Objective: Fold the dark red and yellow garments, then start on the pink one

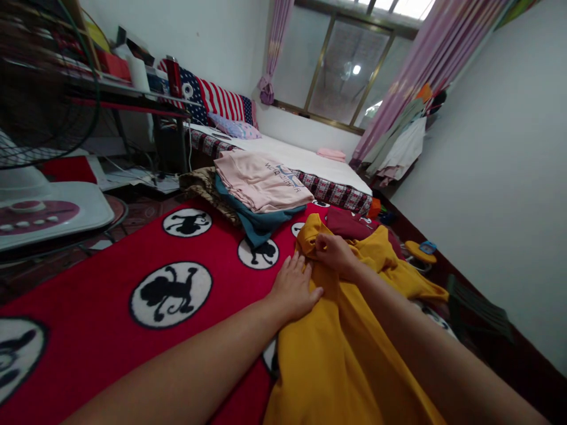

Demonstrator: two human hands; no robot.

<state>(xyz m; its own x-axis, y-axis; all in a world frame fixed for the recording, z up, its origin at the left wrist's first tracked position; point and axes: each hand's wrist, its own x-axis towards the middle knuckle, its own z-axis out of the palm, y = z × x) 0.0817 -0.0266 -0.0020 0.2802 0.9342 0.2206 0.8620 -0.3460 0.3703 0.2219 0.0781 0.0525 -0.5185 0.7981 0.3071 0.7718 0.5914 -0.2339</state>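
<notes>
A mustard-yellow garment (323, 348) with long sleeves, perhaps a sweatshirt, lies spread on a red blanket (110, 289) printed with monkeys in white circles. My left hand (295, 289) rests flat on its left edge, fingers stretched out. Close by, my right hand (334, 252) is closed on the yellow cloth near the collar end. One sleeve reaches out to the right. Beyond the hands is a dark red garment (349, 225), partly covered by the yellow one. A folded pink shirt (261, 180) tops a pile, over a teal garment (257, 218) and a brown patterned cloth (206, 186).
A second bed (287, 150) with a white sheet stands under the window. At the left are a fan (39, 200) and a cluttered desk (133, 97). Clothes (403, 147) hang by the right wall, above a yellow stool (420, 252) and a dark green chair (478, 310).
</notes>
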